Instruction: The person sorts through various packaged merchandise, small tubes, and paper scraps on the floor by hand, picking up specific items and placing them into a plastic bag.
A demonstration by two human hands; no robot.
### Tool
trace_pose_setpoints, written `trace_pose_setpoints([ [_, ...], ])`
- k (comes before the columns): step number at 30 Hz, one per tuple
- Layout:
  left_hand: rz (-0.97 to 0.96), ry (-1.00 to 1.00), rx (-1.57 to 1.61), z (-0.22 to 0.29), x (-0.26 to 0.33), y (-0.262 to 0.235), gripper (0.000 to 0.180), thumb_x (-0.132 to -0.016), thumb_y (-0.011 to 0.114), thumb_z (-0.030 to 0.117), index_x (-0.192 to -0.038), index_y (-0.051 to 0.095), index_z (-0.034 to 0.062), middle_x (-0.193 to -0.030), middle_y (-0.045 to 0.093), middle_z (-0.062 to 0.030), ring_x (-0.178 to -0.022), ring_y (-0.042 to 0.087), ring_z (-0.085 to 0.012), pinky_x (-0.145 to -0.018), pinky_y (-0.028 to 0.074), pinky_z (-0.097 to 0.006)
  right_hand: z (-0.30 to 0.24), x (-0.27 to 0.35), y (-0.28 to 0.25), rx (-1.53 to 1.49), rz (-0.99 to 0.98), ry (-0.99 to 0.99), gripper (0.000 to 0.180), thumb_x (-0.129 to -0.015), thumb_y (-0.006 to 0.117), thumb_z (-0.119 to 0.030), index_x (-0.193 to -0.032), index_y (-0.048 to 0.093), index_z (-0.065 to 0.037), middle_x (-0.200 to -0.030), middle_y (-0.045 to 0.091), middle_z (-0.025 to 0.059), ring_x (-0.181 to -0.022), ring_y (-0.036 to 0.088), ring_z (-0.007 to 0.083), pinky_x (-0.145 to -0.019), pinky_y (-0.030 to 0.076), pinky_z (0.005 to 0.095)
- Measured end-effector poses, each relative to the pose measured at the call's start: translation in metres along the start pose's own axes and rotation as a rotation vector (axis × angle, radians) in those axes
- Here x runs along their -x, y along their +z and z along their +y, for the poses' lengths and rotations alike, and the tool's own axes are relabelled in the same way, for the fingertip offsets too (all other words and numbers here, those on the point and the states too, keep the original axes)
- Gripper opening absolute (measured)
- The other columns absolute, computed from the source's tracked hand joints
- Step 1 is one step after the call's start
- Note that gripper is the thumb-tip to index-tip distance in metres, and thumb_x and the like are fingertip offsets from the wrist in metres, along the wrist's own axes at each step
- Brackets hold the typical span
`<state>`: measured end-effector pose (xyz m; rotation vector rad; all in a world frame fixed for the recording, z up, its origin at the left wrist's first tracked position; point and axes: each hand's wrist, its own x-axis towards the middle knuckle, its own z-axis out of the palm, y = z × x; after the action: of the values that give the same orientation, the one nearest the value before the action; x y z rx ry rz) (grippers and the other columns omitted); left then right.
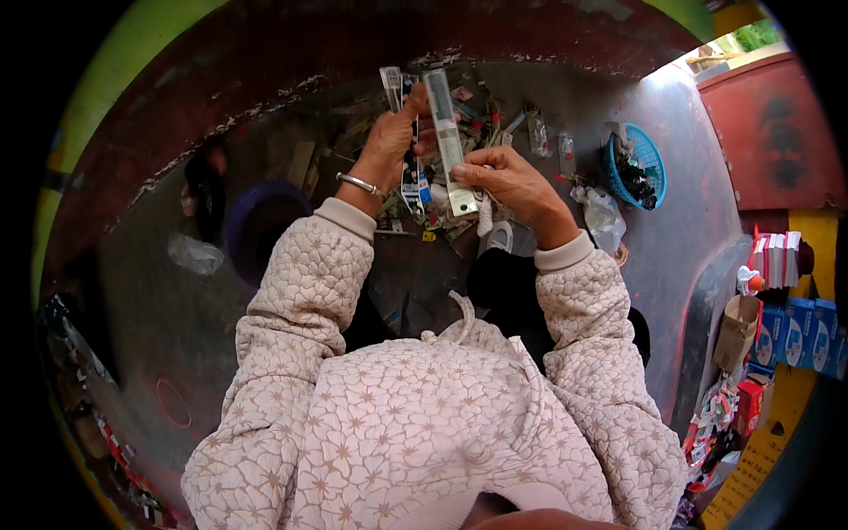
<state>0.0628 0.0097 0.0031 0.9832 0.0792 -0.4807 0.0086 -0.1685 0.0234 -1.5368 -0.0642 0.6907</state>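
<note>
My left hand (387, 146), with a bangle at its wrist, is closed around a long dark printed packaging card (412, 187) that has blue and white parts. Pinched in my right hand (511, 184) is a long, narrow clear plastic package (445, 132) with a pale end and a small dark hole. The two strips stand side by side, nearly upright in the view, and the fingertips of my left hand come close to the clear package. Beneath both hands a pile of small packages and scraps (495, 119) is spread over the floor; my hands hide part of it.
To the right stands a blue plastic basket (658, 159) with dark things in it, near a clear plastic bag (603, 216). A purple basin (237, 221) and another clear bag (195, 255) are at left. Blue boxes (799, 331) and a brown carton (735, 334) line the right edge.
</note>
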Motion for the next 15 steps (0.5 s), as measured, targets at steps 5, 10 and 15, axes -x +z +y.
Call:
trace_pose_setpoints([
  [5, -0.07, 0.011, -0.088, -0.014, 0.009, 0.007, 0.023, -0.083, 0.062, 0.016, -0.099, 0.058, 0.0018, -0.09, 0.065, -0.0091, -0.067, 0.059, -0.0054, -0.044, 0.037, -0.014, 0.017, -0.012, 0.007, -0.059, 0.197, -0.108, 0.026, -0.086, 0.058, -0.023, -0.078, 0.063, 0.001, -0.066, 0.058, -0.0008, -0.057, 0.048, 0.0041, -0.052, 0.039, 0.0227],
  [10, 0.008, 0.011, -0.158, -0.02, 0.003, -0.001, 0.018, -0.08, 0.064, 0.012, -0.095, 0.06, 0.004, -0.084, 0.066, -0.0069, -0.066, 0.06, -0.0069, -0.05, 0.042, -0.017, 0.017, -0.014, 0.002, 0.243, 0.393, -0.228, 0.023, -0.085, 0.059, -0.021, -0.079, 0.063, 0.001, -0.061, 0.058, 0.002, -0.055, 0.049, 0.0068, -0.05, 0.039, 0.0229],
  [15, 0.032, -0.018, -0.267, -0.013, 0.019, 0.018, 0.014, -0.078, 0.066, 0.013, -0.088, 0.061, 0.0053, -0.078, 0.066, -0.005, -0.065, 0.06, -0.0081, -0.051, 0.042, -0.019, -0.024, 0.002, 0.004, 0.599, 0.896, -0.763, 0.009, -0.078, 0.065, -0.013, -0.079, 0.063, -0.005, -0.07, 0.061, 0.007, -0.06, 0.059, 0.0158, -0.055, 0.045, 0.0269],
])
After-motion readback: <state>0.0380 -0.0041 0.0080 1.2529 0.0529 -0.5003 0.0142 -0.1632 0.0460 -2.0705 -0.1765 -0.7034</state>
